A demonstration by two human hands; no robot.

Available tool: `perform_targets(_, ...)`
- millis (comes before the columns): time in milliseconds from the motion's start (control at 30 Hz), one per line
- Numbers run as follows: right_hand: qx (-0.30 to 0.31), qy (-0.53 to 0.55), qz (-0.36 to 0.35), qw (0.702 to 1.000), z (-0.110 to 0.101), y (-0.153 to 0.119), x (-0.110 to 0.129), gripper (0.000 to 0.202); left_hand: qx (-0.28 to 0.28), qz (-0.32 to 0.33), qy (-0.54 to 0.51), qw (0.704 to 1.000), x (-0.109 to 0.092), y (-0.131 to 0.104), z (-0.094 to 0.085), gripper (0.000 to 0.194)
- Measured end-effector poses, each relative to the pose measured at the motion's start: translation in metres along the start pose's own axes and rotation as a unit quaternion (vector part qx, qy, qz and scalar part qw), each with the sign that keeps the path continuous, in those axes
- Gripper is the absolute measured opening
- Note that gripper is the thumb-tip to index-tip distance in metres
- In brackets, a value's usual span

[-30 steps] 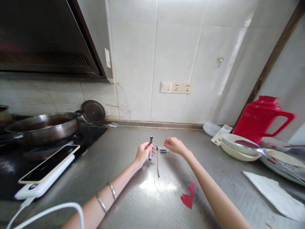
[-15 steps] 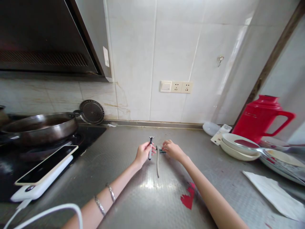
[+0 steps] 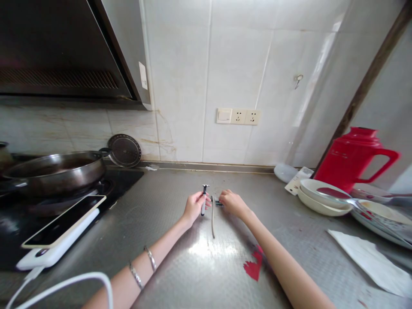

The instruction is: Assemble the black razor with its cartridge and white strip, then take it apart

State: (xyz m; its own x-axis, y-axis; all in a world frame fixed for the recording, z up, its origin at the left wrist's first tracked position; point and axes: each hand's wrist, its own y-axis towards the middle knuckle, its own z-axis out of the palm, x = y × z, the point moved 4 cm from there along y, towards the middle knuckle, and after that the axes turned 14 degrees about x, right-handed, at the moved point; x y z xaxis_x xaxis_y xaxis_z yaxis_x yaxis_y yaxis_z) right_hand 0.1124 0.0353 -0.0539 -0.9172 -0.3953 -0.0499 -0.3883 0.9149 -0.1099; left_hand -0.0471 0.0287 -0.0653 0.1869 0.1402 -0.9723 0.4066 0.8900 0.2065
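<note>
My left hand (image 3: 192, 207) is closed around the grey and black handle of a razor (image 3: 204, 203), held upright with its T-shaped head at the top. Just right of it a thin pale cord (image 3: 213, 221) lies lengthwise on the metal counter. My right hand (image 3: 232, 202) is on the cord's other side, fingers curled down at a small dark teal piece (image 3: 219, 203) that sticks out toward the cord. The fingers partly cover this piece, and its kind is too small to make out.
A steel pan (image 3: 58, 171) stands on the black stove at left, near a phone on a white power bank (image 3: 48, 257) with a cable. At right are a red thermos (image 3: 349, 159), stacked bowls (image 3: 322, 206), plates and white paper (image 3: 370, 262). A torn red patch (image 3: 253, 266) marks the counter.
Almost nothing differs. My right hand's fingers have shifted very slightly at the small dark piece, and the razor stays in my left hand.
</note>
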Motion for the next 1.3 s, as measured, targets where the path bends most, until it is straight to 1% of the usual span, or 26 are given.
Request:
perform_targets(200,-0.005,-0.033,-0.009,0.999,0.002,0.003,0.001,0.027,0.001,0.001,0.001,1.000,-0.001,-0.001,0.002,0.026)
perform_targets(333,-0.014,-0.025,-0.009,1.000,0.004,0.004,-0.001,0.029,0.001,-0.002,-0.005,1.000,0.000,-0.001,0.001,0.026)
perform_targets(567,-0.043,0.051,-0.018,0.998,0.009,0.006,-0.008,0.029,-0.009,-0.008,-0.011,1.000,0.000,-0.002,0.000,0.027)
perform_targets(700,-0.091,0.131,-0.036,0.987,0.008,0.008,-0.012,0.026,-0.026,-0.019,-0.013,0.999,-0.002,-0.003,-0.001,0.028)
perform_targets(800,-0.127,0.238,-0.042,0.962,0.006,0.010,-0.016,0.025,-0.039,-0.020,-0.007,0.999,-0.004,-0.004,-0.001,0.030)
perform_targets(967,-0.168,0.407,-0.030,0.897,0.006,0.015,-0.018,0.030,-0.058,0.002,0.019,0.998,-0.004,-0.002,-0.003,0.027)
perform_targets(1100,-0.169,0.489,-0.023,0.855,0.004,0.018,-0.016,0.036,-0.052,0.006,0.031,0.998,-0.003,-0.001,-0.004,0.026)
perform_targets(1300,-0.161,0.591,-0.055,0.788,-0.006,0.015,-0.011,0.043,-0.041,0.014,0.057,0.997,0.000,-0.002,-0.003,0.031)
